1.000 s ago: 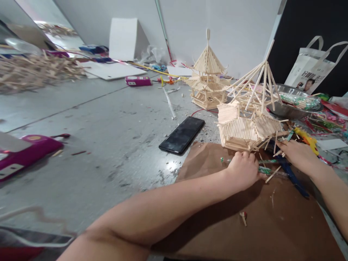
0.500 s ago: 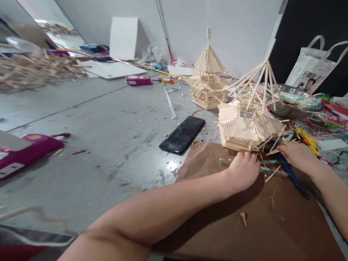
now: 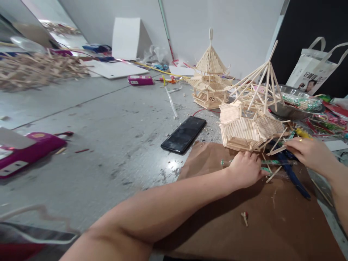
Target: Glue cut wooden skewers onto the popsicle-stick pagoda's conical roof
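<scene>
A pavilion model of pale wooden sticks point(image 3: 240, 128) stands at the back of a brown paper sheet point(image 3: 217, 224), its upper roof a frame of bare sticks. My left hand point(image 3: 246, 168) is closed at its front lower edge, lying across clear plastic sleeves with green print point(image 3: 278, 162). What its fingertips hold is hidden. To the right, my right hand point(image 3: 310, 152) pinches the end of a thin wooden stick point(image 3: 277, 149) beside the model. Dark blue pliers-like handles point(image 3: 295, 179) lie between the hands, and a yellow glue gun point(image 3: 302, 133) shows partly behind the right hand.
A second stick pagoda point(image 3: 210, 78) stands behind. On the grey floor are a black phone point(image 3: 184, 135) and purple power strips point(image 3: 40, 146). A metal bowl point(image 3: 296, 112) holds wrapped sticks at right, near a white bag point(image 3: 310, 70). Stick piles point(image 3: 46, 70) lie far left.
My right hand has moved slightly right along the stick, covering more of the yellow glue gun. My left hand stays at the model's front edge. The view has shifted a little.
</scene>
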The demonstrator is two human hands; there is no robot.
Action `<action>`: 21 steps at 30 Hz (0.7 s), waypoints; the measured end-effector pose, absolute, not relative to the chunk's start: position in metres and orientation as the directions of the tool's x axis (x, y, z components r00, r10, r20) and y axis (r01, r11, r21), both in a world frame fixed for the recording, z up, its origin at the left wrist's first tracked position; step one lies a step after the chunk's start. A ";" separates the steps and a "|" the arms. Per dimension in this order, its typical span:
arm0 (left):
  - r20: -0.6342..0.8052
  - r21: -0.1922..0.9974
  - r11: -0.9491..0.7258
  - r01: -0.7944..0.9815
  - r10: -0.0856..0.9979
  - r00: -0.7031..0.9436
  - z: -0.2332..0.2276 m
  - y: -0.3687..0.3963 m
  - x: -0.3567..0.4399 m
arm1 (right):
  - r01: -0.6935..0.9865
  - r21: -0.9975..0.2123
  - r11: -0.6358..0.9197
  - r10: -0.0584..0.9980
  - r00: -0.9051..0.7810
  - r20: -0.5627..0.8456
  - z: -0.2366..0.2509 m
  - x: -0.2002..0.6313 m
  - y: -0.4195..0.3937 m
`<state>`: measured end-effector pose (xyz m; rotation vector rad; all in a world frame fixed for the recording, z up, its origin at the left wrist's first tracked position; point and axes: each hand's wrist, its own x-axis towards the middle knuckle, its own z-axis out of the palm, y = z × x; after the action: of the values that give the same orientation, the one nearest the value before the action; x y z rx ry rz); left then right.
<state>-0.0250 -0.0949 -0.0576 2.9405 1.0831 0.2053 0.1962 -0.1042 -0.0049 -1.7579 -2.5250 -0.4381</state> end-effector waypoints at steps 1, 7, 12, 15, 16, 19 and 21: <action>0.132 0.055 -0.763 0.644 0.645 0.753 -0.056 -0.095 -0.025 | 0.926 0.188 0.327 0.903 -0.364 0.226 0.001 0.197 -0.108; 0.253 0.146 -0.814 0.563 0.581 0.774 -0.043 -0.103 -0.030 | 0.884 -0.009 0.468 0.738 -0.385 0.554 0.026 0.197 -0.135; 0.443 0.290 -0.825 0.484 0.564 0.697 -0.040 -0.110 -0.032 | 0.772 -0.294 0.564 0.726 -0.294 0.621 0.033 0.187 -0.152; 0.411 0.332 -0.832 0.445 0.552 0.725 -0.042 -0.109 -0.032 | 0.636 -0.427 0.643 0.708 -0.280 0.649 0.030 0.177 -0.155; 0.380 0.338 -0.838 0.428 0.538 0.752 -0.043 -0.109 -0.031 | 0.582 -0.472 0.663 0.705 -0.271 0.656 0.028 0.175 -0.155; 0.318 0.359 -0.853 0.379 0.493 0.809 -0.045 -0.107 -0.030 | 0.454 -0.609 0.650 0.747 -0.237 0.621 0.023 0.171 -0.152; 0.307 0.380 -0.842 0.382 0.505 0.807 -0.046 -0.107 -0.030 | 0.423 -0.669 0.611 0.786 -0.222 0.577 0.019 0.172 -0.150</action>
<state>-0.0300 -0.1068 -0.0462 2.6929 0.6783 0.5795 0.1718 -0.1504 0.0192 -0.9717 -1.8506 0.4612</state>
